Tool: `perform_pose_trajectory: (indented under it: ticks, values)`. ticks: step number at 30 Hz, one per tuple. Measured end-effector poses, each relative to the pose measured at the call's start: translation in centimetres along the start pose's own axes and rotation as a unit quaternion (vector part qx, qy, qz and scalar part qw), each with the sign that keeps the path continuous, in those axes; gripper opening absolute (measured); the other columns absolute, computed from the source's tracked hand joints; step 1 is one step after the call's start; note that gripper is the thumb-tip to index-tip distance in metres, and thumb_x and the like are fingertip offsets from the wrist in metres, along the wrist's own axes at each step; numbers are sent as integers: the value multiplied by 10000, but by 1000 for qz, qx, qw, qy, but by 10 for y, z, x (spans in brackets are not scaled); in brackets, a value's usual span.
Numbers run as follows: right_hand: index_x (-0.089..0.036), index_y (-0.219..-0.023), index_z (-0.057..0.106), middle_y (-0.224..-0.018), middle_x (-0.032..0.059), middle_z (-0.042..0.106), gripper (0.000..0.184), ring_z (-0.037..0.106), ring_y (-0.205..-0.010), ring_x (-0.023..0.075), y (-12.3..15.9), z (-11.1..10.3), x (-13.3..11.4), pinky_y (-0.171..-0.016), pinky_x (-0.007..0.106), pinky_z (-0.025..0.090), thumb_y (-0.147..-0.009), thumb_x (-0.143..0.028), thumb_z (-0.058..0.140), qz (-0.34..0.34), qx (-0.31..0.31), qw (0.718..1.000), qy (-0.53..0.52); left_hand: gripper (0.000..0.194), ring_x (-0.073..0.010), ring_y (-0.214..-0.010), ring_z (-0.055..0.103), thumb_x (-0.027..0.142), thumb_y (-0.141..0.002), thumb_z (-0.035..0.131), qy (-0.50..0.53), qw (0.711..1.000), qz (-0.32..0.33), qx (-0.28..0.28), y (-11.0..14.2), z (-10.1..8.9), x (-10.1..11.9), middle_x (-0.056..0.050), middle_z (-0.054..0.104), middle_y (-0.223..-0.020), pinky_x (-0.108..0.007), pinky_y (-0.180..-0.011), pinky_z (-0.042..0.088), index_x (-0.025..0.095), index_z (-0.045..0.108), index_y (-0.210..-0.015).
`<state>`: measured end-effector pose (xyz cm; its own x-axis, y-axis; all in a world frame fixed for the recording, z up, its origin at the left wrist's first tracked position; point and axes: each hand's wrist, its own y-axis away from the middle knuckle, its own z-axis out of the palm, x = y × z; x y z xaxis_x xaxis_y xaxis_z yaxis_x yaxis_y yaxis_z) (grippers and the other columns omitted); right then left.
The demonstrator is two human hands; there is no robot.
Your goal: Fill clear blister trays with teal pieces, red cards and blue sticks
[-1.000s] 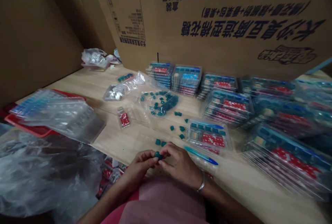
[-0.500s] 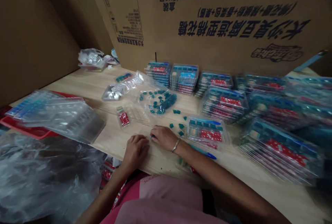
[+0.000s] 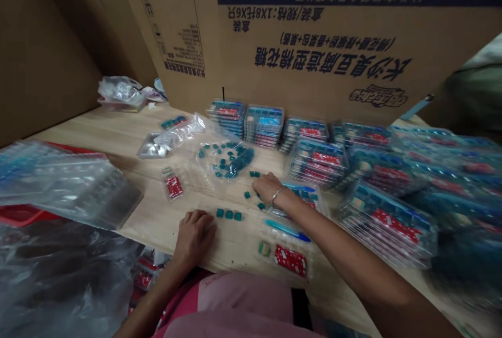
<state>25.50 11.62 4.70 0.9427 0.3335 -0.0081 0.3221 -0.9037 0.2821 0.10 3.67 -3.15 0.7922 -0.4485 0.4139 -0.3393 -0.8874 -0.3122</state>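
In the head view, your left hand rests on the desk with its fingers curled downward; you cannot tell whether they pinch anything. Just beside it, three teal cubes stand in a row.

Your right hand reaches farther forward, fingers bunched and pointing down among loose teal pieces. Whether they are pinching one cannot be told. A bracelet circles that wrist, and a packed clear tray lies partly behind your forearm.

Nearer you than that tray are a blue pen, a small pale-and-green block and a red patterned packet. Beyond your hands, a clear bag lies open around more teal pieces. Stacked packed trays fill your right side, blurred toward the edge; a printed cardboard box stands behind.
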Motion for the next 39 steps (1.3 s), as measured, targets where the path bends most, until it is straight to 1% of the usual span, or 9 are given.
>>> perform_pose_trajectory:
  ticks: [5, 8, 11, 14, 22, 29, 35, 37, 39]
  values:
    - [-149, -832, 677, -915, 112, 698, 200, 621, -902, 220, 8, -1, -6, -771, 307, 409, -725, -26, 562, -44, 41, 997, -47, 138, -226, -870, 562, 266, -786, 571, 82, 996, -9, 42, 3, -8, 6, -65, 661, -918, -387, -773, 442, 214, 659, -878]
    - [-158, -884, 659, -895, 53, 690, 139, 621, -808, 151, 23, -5, -12, -713, 247, 441, -761, -126, 601, -107, 72, 958, -258, 135, -206, -818, 591, 306, -783, 584, 232, 967, -86, 65, -1, -14, 23, -51, 671, -840, -355, -742, 451, 205, 654, -839]
    - [-152, -856, 664, -798, 14, 676, 130, 595, -699, 118, 36, -4, -24, -651, 227, 452, -743, -212, 640, -163, 65, 872, -457, 203, -163, -713, 615, 351, -762, 624, 455, 869, -193, 20, -13, -17, 46, -32, 681, -796, -280, -634, 459, 190, 638, -885]
    - [-146, -835, 673, -745, 2, 652, 140, 547, -615, 94, 41, 5, -38, -582, 210, 424, -724, -224, 638, -161, 71, 834, -522, 285, -129, -652, 614, 354, -693, 708, 588, 772, -242, -14, -24, -17, 62, -15, 683, -744, -225, -580, 438, 174, 638, -902]
    - [-140, -831, 679, -775, 26, 668, 217, 601, -688, 125, 44, 36, -58, -656, 253, 470, -716, -321, 645, -135, 32, 748, -649, 359, -108, -572, 629, 302, -542, 828, 704, 614, -353, -51, -10, -16, 57, -2, 694, -708, -203, -555, 455, 163, 645, -818]
    - [-159, -761, 631, -741, 5, 621, 90, 586, -665, 116, 56, 39, -75, -622, 233, 464, -704, -228, 633, -121, 72, 758, -637, 361, -116, -534, 622, 281, -516, 836, 665, 663, -335, -72, -3, -27, 53, -1, 673, -616, -199, -533, 459, 147, 649, -795]
    - [-161, -768, 618, -727, -3, 633, 86, 601, -661, 122, 73, 45, -92, -636, 240, 474, -704, -218, 630, -105, 19, 737, -667, 362, -86, -479, 566, 377, -552, 819, 692, 608, -368, -127, 13, -28, 50, 15, 621, -579, -173, -469, 388, 152, 599, -730]
    - [-160, -740, 626, -689, -11, 624, 47, 579, -632, 114, 73, 42, -96, -606, 224, 453, -699, -181, 627, -106, 29, 763, -637, 375, -85, -485, 541, 408, -557, 809, 671, 645, -339, -133, 16, -28, 45, 20, 600, -577, -190, -490, 390, 156, 584, -720]
    - [-162, -745, 632, -679, -17, 619, 48, 564, -623, 107, 65, 35, -97, -594, 212, 437, -699, -146, 630, -118, 52, 796, -591, 341, -103, -548, 540, 419, -597, 776, 589, 750, -279, -114, 15, -31, 35, 6, 605, -624, -220, -547, 407, 159, 597, -726]
